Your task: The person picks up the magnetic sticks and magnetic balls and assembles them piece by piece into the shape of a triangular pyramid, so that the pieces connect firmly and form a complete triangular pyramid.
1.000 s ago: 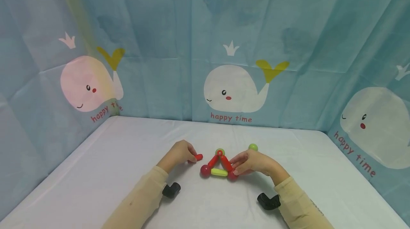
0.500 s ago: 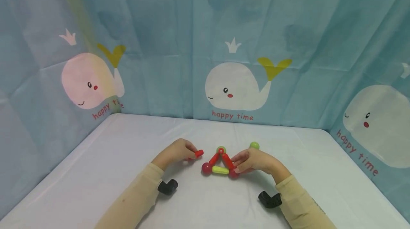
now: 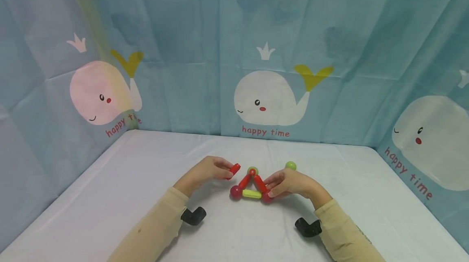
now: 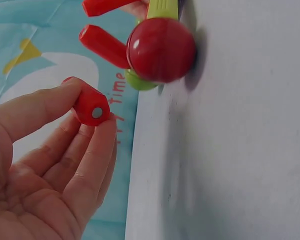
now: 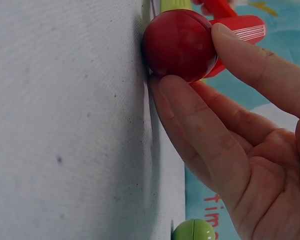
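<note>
My left hand (image 3: pixel 210 171) pinches a red rod (image 4: pixel 91 106) between thumb and fingertips, above the table. A round metal disc shows in the rod's end. To its right stands a joined shape: a yellow-green rod (image 3: pixel 251 194) lies between two red balls (image 3: pixel 236 192), and two red rods (image 3: pixel 244 181) slant upward from them. A green ball (image 3: pixel 253 169) shows at the triangle's far corner; how it joins is unclear. My right hand (image 3: pixel 289 182) holds the right red ball (image 5: pixel 177 46) between thumb and fingers, the thumb tip also near the slanting rod.
A loose green ball (image 3: pixel 291 166) sits just beyond the right hand. Black angled pieces (image 3: pixel 194 216) stick out from both wrists. The white-covered table (image 3: pixel 121 180) ends at a blue curtain (image 3: pixel 183 91) printed with whales.
My left hand has lifted the red rod off the table and turned it, bringing it right, toward the joined shape. The right hand stays on its ball.
</note>
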`<state>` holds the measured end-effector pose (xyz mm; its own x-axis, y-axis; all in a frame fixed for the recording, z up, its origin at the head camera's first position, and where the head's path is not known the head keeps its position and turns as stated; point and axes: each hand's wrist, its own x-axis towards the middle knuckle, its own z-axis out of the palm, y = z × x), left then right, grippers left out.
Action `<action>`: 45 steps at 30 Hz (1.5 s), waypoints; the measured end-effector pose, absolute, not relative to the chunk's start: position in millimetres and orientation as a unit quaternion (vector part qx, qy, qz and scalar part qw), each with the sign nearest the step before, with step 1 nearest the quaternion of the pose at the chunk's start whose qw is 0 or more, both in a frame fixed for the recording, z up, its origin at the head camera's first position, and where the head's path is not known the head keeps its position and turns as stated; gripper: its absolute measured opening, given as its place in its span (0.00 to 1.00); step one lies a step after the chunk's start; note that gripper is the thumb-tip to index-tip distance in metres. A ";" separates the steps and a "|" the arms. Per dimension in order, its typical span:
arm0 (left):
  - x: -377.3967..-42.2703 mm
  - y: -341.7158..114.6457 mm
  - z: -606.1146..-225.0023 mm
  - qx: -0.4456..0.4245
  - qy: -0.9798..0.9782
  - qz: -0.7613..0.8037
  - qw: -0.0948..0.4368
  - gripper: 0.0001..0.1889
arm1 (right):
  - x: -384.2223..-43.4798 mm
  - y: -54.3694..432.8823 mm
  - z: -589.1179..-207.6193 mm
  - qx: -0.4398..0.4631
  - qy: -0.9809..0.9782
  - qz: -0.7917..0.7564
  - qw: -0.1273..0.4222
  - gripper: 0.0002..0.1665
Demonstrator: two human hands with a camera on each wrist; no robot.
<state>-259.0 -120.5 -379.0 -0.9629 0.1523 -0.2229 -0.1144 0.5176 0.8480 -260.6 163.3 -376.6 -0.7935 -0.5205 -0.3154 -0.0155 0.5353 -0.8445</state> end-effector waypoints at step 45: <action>-250.1 -98.7 -387.8 0.122 0.850 0.498 0.119 0.12 | -261.4 163.6 -376.5 -0.164 0.826 -0.461 0.280 0.23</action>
<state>-250.1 -98.7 -387.8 -0.9423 0.3249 -0.0804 0.0889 0.4745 0.8757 -261.4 163.6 -376.5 -0.7897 -0.5283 -0.3119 -0.0122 0.5218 -0.8530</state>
